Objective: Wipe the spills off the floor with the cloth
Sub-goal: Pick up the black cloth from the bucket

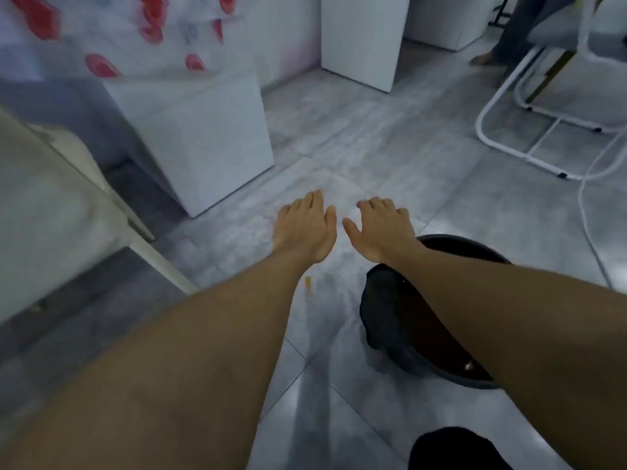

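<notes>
dark shape at bottom edge [454,449], probably the person's knee or clothing, can't tell. both forearms stretched forward over the grey tile floor [339,418]. dark round basin [475,374] sits on the floor under the right forearm, reddish-dark inside, can't tell if it holds water. dark cloth [383,310] is draped over the basin's near-left rim, hanging partly outside, touching nothing else. nobody is holding it. just left of the cloth, a small yellow-orange spill mark [308,285] on the tile, with faint smearing beside it; looks unwiped. further out, left hand [305,225] and right hand [380,225] side by side, palms down, fingers spread and apart, both empty, above or near the floor; contact with the tile not clear. beyond: white cabinet [203,140] left of centre, pale furniture edge [51,215] at far left, white metal frame [543,140] and a white cord [590,215] at right, another person's leg at top right. progress judgement: basically at the start. cloth not picked up, spill on the floor. left to do: grab cloth from basin rim, wipe the orange mark and any wet patch around it. frame is blurry, other spills may exist but not visible.
</notes>
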`<state>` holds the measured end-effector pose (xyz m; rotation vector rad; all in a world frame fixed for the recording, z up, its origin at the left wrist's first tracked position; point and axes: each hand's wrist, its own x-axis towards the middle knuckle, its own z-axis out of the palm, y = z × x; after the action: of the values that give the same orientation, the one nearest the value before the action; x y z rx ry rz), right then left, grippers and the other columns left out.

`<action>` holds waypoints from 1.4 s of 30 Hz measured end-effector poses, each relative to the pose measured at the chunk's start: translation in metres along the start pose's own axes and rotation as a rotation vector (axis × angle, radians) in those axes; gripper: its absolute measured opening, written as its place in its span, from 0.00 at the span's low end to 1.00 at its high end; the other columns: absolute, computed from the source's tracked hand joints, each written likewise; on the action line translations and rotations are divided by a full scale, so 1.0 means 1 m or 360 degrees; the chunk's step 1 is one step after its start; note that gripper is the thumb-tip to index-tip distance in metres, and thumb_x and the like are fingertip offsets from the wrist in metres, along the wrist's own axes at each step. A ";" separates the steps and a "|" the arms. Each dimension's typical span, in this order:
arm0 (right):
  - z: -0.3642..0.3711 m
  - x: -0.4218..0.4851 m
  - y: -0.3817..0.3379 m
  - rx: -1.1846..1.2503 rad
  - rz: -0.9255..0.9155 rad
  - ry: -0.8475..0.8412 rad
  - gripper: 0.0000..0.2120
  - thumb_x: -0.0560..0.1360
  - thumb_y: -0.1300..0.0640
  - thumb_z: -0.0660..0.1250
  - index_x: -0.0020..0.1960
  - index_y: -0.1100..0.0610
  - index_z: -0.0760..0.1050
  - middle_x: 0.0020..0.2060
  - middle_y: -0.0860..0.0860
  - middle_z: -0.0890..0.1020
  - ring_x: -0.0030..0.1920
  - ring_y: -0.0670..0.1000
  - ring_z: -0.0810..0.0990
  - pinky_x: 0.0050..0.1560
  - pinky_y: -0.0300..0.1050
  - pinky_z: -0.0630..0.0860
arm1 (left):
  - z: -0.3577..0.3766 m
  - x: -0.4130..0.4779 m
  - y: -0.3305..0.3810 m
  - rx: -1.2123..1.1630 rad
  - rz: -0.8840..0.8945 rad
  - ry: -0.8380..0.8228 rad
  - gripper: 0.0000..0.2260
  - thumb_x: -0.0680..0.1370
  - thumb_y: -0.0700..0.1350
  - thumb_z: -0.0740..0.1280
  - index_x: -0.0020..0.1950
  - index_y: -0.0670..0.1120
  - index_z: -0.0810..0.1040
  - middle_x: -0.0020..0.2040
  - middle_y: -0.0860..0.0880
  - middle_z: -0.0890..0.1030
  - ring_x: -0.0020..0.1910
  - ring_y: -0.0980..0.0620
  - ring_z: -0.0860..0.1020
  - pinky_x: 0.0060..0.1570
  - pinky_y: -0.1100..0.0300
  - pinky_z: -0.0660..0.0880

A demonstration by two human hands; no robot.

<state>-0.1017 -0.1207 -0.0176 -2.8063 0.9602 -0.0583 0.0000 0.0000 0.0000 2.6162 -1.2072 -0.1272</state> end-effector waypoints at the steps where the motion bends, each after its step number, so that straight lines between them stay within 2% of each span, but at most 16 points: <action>1: 0.016 -0.007 0.006 -0.0050 0.0049 -0.0117 0.30 0.82 0.38 0.50 0.74 0.56 0.66 0.71 0.56 0.71 0.70 0.59 0.67 0.66 0.60 0.65 | 0.015 -0.002 0.002 -0.0015 -0.0008 -0.0059 0.26 0.85 0.54 0.46 0.80 0.41 0.59 0.77 0.43 0.67 0.74 0.43 0.67 0.74 0.47 0.60; 4: 0.071 -0.021 0.026 -0.0223 0.0083 -0.0295 0.30 0.81 0.36 0.49 0.71 0.56 0.70 0.68 0.56 0.73 0.69 0.58 0.68 0.67 0.61 0.63 | 0.064 -0.005 0.001 -0.0033 -0.0001 -0.0193 0.27 0.85 0.54 0.45 0.81 0.41 0.56 0.79 0.43 0.65 0.76 0.44 0.65 0.76 0.47 0.58; 6: 0.091 -0.026 0.029 -0.0201 0.0117 -0.0195 0.30 0.79 0.35 0.50 0.65 0.56 0.75 0.64 0.56 0.77 0.67 0.58 0.70 0.68 0.60 0.60 | 0.090 -0.007 0.002 -0.0046 0.0016 -0.0259 0.27 0.85 0.55 0.45 0.81 0.42 0.56 0.79 0.44 0.64 0.76 0.45 0.64 0.76 0.48 0.57; 10: 0.099 -0.020 0.028 -0.0126 0.0216 -0.0093 0.32 0.79 0.36 0.45 0.56 0.55 0.80 0.55 0.56 0.81 0.64 0.59 0.72 0.69 0.58 0.58 | 0.126 -0.010 0.010 -0.0149 -0.0016 -0.0307 0.24 0.85 0.54 0.44 0.73 0.42 0.67 0.71 0.43 0.73 0.69 0.43 0.72 0.71 0.48 0.63; 12: 0.102 -0.020 0.029 -0.0136 0.0189 -0.0059 0.28 0.79 0.38 0.47 0.52 0.54 0.79 0.53 0.56 0.81 0.64 0.59 0.71 0.69 0.57 0.57 | 0.132 -0.012 0.013 -0.0242 -0.0068 -0.0279 0.23 0.85 0.53 0.44 0.67 0.42 0.72 0.66 0.43 0.77 0.64 0.42 0.74 0.68 0.47 0.65; 16: 0.101 -0.021 0.026 -0.0268 0.0184 -0.0168 0.26 0.79 0.39 0.49 0.58 0.55 0.76 0.62 0.59 0.77 0.69 0.61 0.66 0.71 0.58 0.56 | 0.131 -0.011 0.008 -0.0145 -0.0049 -0.0247 0.22 0.84 0.54 0.45 0.60 0.43 0.73 0.61 0.43 0.79 0.59 0.42 0.76 0.64 0.48 0.66; 19: 0.100 -0.021 0.020 -0.0375 0.0281 -0.0246 0.30 0.80 0.37 0.46 0.66 0.57 0.72 0.72 0.65 0.68 0.79 0.64 0.46 0.74 0.58 0.51 | 0.128 -0.018 0.008 -0.0083 -0.0029 -0.0272 0.23 0.84 0.55 0.45 0.60 0.43 0.74 0.60 0.43 0.79 0.59 0.43 0.76 0.63 0.48 0.67; 21: 0.099 -0.024 0.017 -0.0487 0.0257 -0.0296 0.28 0.81 0.40 0.47 0.64 0.58 0.73 0.70 0.66 0.70 0.79 0.65 0.48 0.74 0.58 0.52 | 0.127 -0.027 0.010 -0.0085 -0.0016 -0.0269 0.23 0.85 0.55 0.45 0.60 0.44 0.75 0.61 0.43 0.80 0.59 0.43 0.76 0.63 0.48 0.67; 24: 0.096 -0.028 0.018 -0.0479 0.0069 -0.0153 0.21 0.82 0.43 0.49 0.50 0.57 0.72 0.55 0.61 0.81 0.63 0.63 0.72 0.67 0.56 0.61 | 0.119 -0.040 0.006 -0.0143 -0.0007 -0.0231 0.23 0.85 0.54 0.45 0.61 0.44 0.75 0.62 0.43 0.79 0.59 0.43 0.76 0.63 0.49 0.67; 27: 0.100 -0.029 0.018 -0.0403 -0.0100 0.0113 0.28 0.83 0.38 0.48 0.50 0.61 0.74 0.45 0.61 0.83 0.48 0.62 0.80 0.56 0.55 0.67 | 0.107 -0.059 -0.011 -0.0197 -0.0064 -0.0264 0.24 0.86 0.55 0.45 0.70 0.43 0.71 0.69 0.42 0.76 0.65 0.41 0.74 0.65 0.48 0.65; 29: 0.102 -0.030 0.015 -0.0429 -0.0228 0.0179 0.27 0.84 0.39 0.50 0.51 0.61 0.73 0.42 0.61 0.83 0.42 0.62 0.80 0.47 0.54 0.68 | 0.097 -0.077 -0.029 -0.0198 -0.0132 -0.0294 0.25 0.86 0.55 0.45 0.74 0.43 0.68 0.72 0.42 0.73 0.68 0.41 0.72 0.68 0.47 0.64; 33: 0.099 -0.033 0.000 -0.0627 -0.0642 0.0196 0.24 0.84 0.40 0.49 0.49 0.59 0.71 0.31 0.55 0.75 0.29 0.57 0.69 0.32 0.47 0.64 | 0.077 -0.111 -0.074 -0.0186 -0.0246 -0.0227 0.23 0.86 0.55 0.45 0.67 0.43 0.72 0.65 0.41 0.77 0.62 0.40 0.75 0.63 0.47 0.68; 36: 0.101 -0.042 -0.034 -0.0680 -0.0966 0.0107 0.22 0.83 0.39 0.50 0.45 0.56 0.68 0.28 0.52 0.70 0.27 0.56 0.68 0.31 0.47 0.66 | 0.063 -0.132 -0.100 -0.0175 -0.0390 -0.0164 0.26 0.85 0.58 0.43 0.69 0.44 0.71 0.67 0.41 0.77 0.63 0.39 0.75 0.63 0.46 0.67; 39: 0.109 -0.053 -0.084 -0.0480 -0.1239 0.0025 0.22 0.83 0.40 0.53 0.42 0.56 0.67 0.29 0.52 0.69 0.29 0.57 0.68 0.33 0.48 0.65 | 0.053 -0.153 -0.120 -0.0275 -0.0470 -0.0139 0.29 0.85 0.60 0.44 0.80 0.46 0.59 0.78 0.42 0.67 0.73 0.40 0.68 0.70 0.46 0.63; 41: 0.118 -0.063 -0.121 -0.0259 -0.1375 0.0002 0.23 0.81 0.39 0.50 0.40 0.56 0.66 0.27 0.53 0.70 0.28 0.57 0.67 0.32 0.49 0.64 | 0.052 -0.169 -0.138 -0.0430 -0.0478 -0.0203 0.28 0.83 0.57 0.50 0.82 0.49 0.54 0.80 0.46 0.63 0.75 0.42 0.66 0.73 0.47 0.63; 42: 0.123 -0.068 -0.139 -0.0138 -0.1438 0.0004 0.23 0.80 0.40 0.49 0.40 0.57 0.68 0.27 0.55 0.71 0.27 0.57 0.67 0.32 0.49 0.64 | 0.052 -0.179 -0.148 -0.0537 -0.0509 -0.0289 0.28 0.81 0.54 0.55 0.81 0.51 0.55 0.79 0.46 0.66 0.74 0.42 0.67 0.71 0.46 0.65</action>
<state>-0.0605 0.0474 -0.1131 -3.0558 -0.3718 -0.1334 -0.0169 0.2177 -0.0951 2.5089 -0.7268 -0.5853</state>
